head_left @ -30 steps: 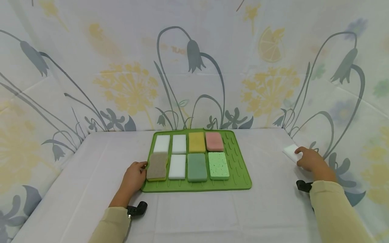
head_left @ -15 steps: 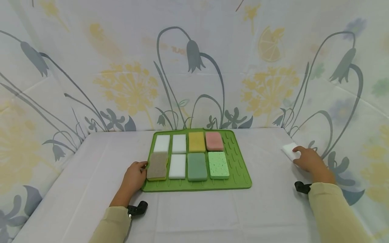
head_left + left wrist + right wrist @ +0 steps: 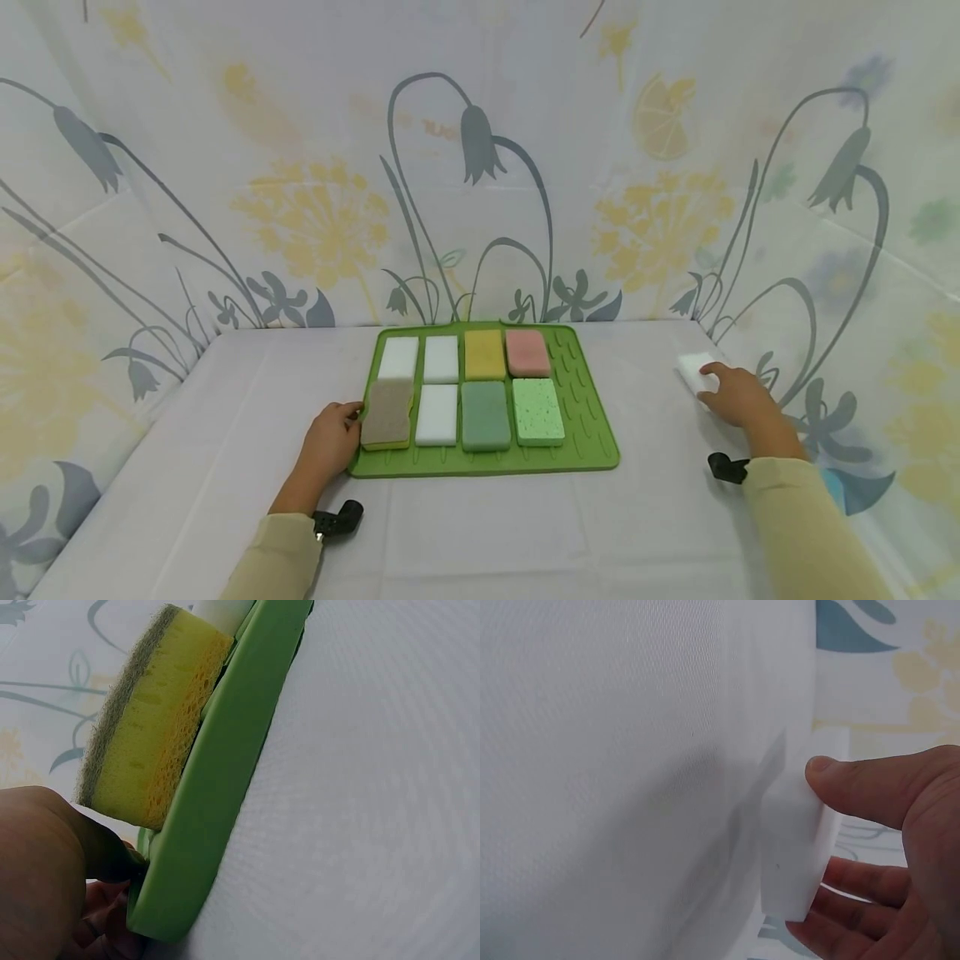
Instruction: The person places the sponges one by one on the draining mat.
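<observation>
Around us hangs a pale sheet printed with grey bellflowers and yellow dandelions, and the table [image 3: 480, 533] under our arms is covered in white cloth. On the green mat [image 3: 592, 417] near the table's far edge we count eight sponges in two rows of four, with a ribbed strip left bare along the mat's right side; we judge the white sponge [image 3: 692, 369], still off the mat by the table's right edge, to be the one piece left to bring over. Our left hand [image 3: 330, 437] pinches the mat's near left corner, touching the brown-topped sponge [image 3: 387, 414]. The left wrist view adds that this sponge is yellow below its scouring layer. Our right hand [image 3: 737, 398] holds the white sponge; only the right wrist view shows thumb [image 3: 855, 784] on one face and fingers [image 3: 859, 877] curled against the other.
</observation>
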Available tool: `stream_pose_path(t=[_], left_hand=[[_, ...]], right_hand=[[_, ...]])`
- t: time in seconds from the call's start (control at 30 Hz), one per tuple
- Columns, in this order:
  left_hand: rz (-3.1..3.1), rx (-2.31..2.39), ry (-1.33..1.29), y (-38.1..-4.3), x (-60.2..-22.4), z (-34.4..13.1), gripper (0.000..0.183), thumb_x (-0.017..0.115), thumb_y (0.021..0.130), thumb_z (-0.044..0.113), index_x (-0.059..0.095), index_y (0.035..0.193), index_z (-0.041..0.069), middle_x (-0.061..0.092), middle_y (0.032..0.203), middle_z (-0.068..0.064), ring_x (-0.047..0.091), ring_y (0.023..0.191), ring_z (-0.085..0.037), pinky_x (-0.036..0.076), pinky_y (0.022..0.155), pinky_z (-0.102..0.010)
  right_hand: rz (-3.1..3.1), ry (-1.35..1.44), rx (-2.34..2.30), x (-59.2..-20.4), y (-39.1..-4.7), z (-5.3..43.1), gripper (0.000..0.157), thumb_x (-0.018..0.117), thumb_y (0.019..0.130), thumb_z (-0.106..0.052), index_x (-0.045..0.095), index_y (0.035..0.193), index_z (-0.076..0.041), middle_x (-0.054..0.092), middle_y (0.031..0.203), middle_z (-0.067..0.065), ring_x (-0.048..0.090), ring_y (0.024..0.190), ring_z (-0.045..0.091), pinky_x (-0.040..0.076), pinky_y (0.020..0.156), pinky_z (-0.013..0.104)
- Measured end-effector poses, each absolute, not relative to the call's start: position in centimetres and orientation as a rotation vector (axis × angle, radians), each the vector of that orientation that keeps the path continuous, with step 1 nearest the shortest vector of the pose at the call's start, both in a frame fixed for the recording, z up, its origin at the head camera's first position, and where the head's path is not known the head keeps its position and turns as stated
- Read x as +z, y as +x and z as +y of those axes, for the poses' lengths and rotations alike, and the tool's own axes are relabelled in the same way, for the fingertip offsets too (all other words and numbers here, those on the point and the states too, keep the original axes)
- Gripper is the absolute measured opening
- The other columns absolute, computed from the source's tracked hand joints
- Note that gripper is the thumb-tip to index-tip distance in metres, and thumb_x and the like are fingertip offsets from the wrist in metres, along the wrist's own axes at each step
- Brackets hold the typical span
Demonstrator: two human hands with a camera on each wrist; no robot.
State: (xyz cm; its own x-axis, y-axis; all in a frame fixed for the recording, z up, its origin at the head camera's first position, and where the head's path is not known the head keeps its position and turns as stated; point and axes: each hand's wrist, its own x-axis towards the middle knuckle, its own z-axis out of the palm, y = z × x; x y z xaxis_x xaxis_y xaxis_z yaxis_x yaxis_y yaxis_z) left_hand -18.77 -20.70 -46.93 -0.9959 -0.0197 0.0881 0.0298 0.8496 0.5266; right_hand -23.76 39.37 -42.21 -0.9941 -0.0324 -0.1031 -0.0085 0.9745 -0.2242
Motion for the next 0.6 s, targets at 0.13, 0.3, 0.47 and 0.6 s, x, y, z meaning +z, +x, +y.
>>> stream_pose_path(t=[0.13, 0.3, 0.47, 0.6], left_hand=[[-2.933, -0.843, -0.003, -18.8, -46.9, -20.7, 0.036, 0.049, 0.093, 0.005, 0.059, 0.126, -0.007, 0.062, 0.11, -0.024, 0.062, 0.098, -0.035, 0.051, 0.082, -0.049], [-2.931, -0.848, 0.004, -18.8, -46.8, -20.8, 0.036, 0.049, 0.093, 0.006, 0.059, 0.126, -0.006, 0.062, 0.11, -0.023, 0.062, 0.1, -0.035, 0.051, 0.083, -0.049], [-2.936, -0.849, 0.003, -18.8, -46.8, -20.7, 0.036, 0.049, 0.094, 0.006, 0.059, 0.126, -0.006, 0.062, 0.111, -0.023, 0.061, 0.1, -0.035, 0.051, 0.084, -0.049], [-2.925, -0.857, 0.007, -18.8, -46.9, -20.6, 0.037, 0.048, 0.093, 0.006, 0.059, 0.126, -0.006, 0.062, 0.111, -0.023, 0.061, 0.101, -0.035, 0.051, 0.085, -0.049]], right_hand=[[3.033, -0.048, -0.336, -42.2, -23.8, 38.5, 0.051, 0.059, 0.092, -0.024, 0.046, 0.131, 0.006, 0.055, 0.115, 0.041, 0.057, 0.096, 0.049, 0.047, 0.077, 0.057], [3.051, -0.056, -0.365, -42.3, -24.1, 37.6, 0.052, 0.057, 0.093, -0.026, 0.045, 0.132, 0.007, 0.054, 0.116, 0.041, 0.058, 0.096, 0.049, 0.047, 0.078, 0.057], [3.063, -0.054, -0.388, -42.5, -24.2, 36.8, 0.054, 0.057, 0.093, -0.029, 0.045, 0.133, 0.006, 0.054, 0.119, 0.041, 0.058, 0.098, 0.05, 0.048, 0.078, 0.058], [3.071, -0.062, -0.409, -42.7, -24.3, 36.1, 0.056, 0.057, 0.093, -0.032, 0.046, 0.133, 0.005, 0.055, 0.12, 0.039, 0.059, 0.097, 0.049, 0.049, 0.076, 0.056]])
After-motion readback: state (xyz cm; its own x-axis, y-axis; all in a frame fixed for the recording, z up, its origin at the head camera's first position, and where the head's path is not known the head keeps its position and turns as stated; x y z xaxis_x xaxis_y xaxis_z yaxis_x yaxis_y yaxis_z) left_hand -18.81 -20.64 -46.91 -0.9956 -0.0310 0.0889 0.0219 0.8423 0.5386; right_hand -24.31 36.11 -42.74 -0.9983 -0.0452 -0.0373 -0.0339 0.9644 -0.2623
